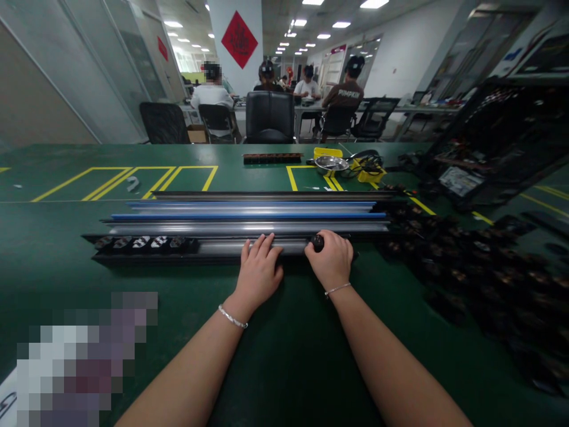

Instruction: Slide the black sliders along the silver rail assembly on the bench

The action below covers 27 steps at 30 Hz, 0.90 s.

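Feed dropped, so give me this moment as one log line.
left hand: flat on nearest rail | right hand: gripping black part at rail | loose parts pile: right side

Barrier ahead: 1 stack of long rails [249, 216] lying crosswise. Barrier right: 1 heap of small black parts [480, 279], reaching the rails' right end. Free: bare green table [57, 261], near side and left. Behind rails: metal bowl [331, 163], yellow tray [328, 152]; left strip open.

I'm in an assembly workshop, open-plan. My bench [53, 249] has a green mat w/ yellow tape lines [111, 178], long metal rails [249, 216] & a heap of small black parts [480, 267]. Other people [342, 95] sit at tables behind, under ceiling lights [340, 25]; glass partitions [89, 59] at left.
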{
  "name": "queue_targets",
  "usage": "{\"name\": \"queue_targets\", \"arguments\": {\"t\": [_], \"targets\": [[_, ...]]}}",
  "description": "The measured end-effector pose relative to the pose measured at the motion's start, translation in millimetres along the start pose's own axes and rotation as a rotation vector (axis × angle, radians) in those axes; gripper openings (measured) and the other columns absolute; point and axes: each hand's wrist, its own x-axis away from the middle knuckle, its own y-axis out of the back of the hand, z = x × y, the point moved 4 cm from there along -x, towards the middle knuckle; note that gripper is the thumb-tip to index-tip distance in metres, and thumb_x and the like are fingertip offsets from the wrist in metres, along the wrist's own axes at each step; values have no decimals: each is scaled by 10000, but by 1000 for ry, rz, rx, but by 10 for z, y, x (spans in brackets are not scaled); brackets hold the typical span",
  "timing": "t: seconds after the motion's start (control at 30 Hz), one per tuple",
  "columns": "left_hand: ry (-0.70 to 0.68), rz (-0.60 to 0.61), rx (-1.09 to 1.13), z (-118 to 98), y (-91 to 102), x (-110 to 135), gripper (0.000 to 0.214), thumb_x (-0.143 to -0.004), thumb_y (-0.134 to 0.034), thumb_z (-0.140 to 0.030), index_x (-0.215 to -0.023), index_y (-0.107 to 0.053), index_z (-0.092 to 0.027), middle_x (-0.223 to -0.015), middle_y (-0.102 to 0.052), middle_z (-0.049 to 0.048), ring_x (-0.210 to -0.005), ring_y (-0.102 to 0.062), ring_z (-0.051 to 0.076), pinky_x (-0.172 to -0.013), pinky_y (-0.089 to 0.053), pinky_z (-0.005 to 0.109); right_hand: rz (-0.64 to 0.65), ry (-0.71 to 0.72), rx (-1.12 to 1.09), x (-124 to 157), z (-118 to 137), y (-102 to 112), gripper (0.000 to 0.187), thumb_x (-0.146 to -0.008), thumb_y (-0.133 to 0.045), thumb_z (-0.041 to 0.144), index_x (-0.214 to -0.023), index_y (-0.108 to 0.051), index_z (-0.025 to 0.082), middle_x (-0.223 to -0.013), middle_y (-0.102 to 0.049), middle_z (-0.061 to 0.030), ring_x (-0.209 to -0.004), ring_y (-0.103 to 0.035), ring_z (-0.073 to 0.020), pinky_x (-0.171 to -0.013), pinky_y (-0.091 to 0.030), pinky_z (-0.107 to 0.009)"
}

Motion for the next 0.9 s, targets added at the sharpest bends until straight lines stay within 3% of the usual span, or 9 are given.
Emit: {"name": "queue_targets", "arguments": {"t": [0.57,0.9], "targets": [[-2,-5,-13,7,2,-13,297,-828,-484,-271,-1105,-586,-246,-1397,-458,64,-1316,-355,256,-1098,-212,512,-19,-41,-6,-33,-151,56,224,-703,-520,293,-893,-596,203,-1014,-648,-76,-990,-530,-246,-1001,-252,-460],[-4,-35,-5,16,-2,-22,199,-867,-444,-281,-971,-596,-205,-1384,-475,76,-1302,-381,255,-1087,-247,504,-66,-61,-3,-50,-244,89,221,-701,-524,275,-896,-598,204,-1032,-645,-85,-1020,-527,-262,-987,-273,-488]]}}
